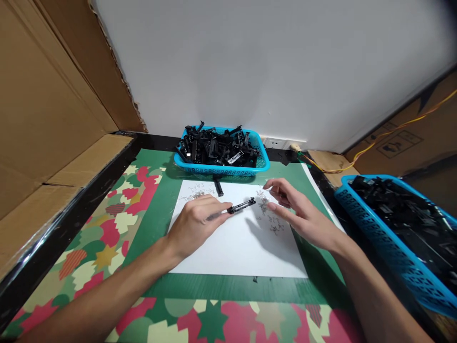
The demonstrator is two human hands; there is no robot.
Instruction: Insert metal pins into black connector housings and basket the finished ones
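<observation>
L hand (198, 218) grips blk pc (243, 206). R hand (299, 209), fingers spread, nr tiny bits (263, 202). Blue basket (221, 169) nr far edge of tabletop (157, 142).

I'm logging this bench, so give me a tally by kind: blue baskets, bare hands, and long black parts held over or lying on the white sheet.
Blue baskets: 2
Left hand and right hand: 2
Held black part and lying black part: 2
Total: 6

No wording is legible; an unclear framed pictogram (399, 144) marks the right-hand cardboard box (433, 126).
</observation>
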